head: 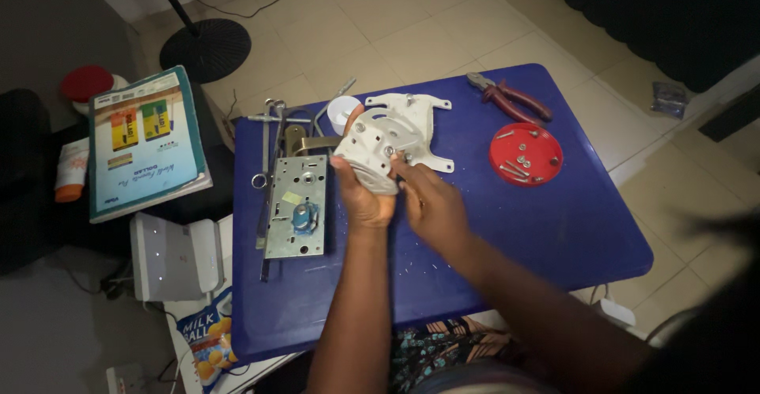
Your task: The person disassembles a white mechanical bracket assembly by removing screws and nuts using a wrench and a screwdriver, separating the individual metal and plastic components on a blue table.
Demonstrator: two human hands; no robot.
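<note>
Left hand grips the white bracket from below, right hand pinching a screw at its three o'clock edge; looks rigid, light, best held by the rim.

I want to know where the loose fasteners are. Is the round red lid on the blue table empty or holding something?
Holding something: the round red lid lies open side up, with several small screws inside it.

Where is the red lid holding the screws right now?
In the head view, the red lid lies on the blue table, to the right of both hands, just below the red-handled pliers and right of the white plate.
</note>
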